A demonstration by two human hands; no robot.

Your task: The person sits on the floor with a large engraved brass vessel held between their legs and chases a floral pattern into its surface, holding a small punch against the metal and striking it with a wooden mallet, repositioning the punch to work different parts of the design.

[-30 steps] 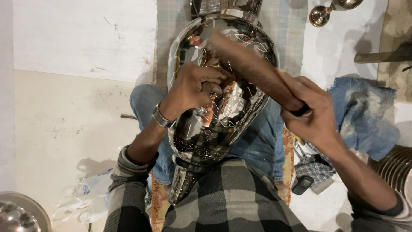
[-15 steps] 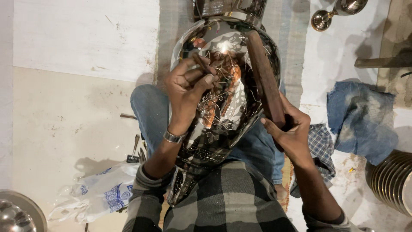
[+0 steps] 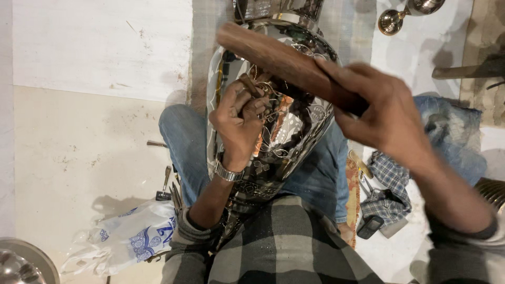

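Fingers of the left hand (image 3: pixel 239 118) are bunched together, pinching a short, slim punch-like tool (image 3: pixel 248 84) whose tip rests against the polished wall of a large metal vessel (image 3: pixel 273 137). The fingers of the right hand (image 3: pixel 379 113) are wrapped tight around one end of a brown wooden mallet (image 3: pixel 284 66), which lies raised and slanting above the tool, its far end toward the upper left; the mallet does not appear to touch the tool. The vessel lies tilted across the person's lap, its neck toward the far side of the scene and its base near the checked shirt (image 3: pixel 294 247). Fine line ornament shows on the vessel's upper right shoulder and in a band near the base; the middle of the belly reads mostly as plain mirror finish, so the decoration appears partly done, with the stretch under the tool in hand. How much of the hidden side is worked cannot be told. To the left, on the pale floor (image 3: pixel 79 158), lie small hand tools (image 3: pixel 165 184) and a white printed plastic bag (image 3: pixel 126 239). To the right lie a checked cloth (image 3: pixel 386 181) and a blue cloth (image 3: pixel 452 142); a small brass goblet (image 3: pixel 392 21) lies far right.
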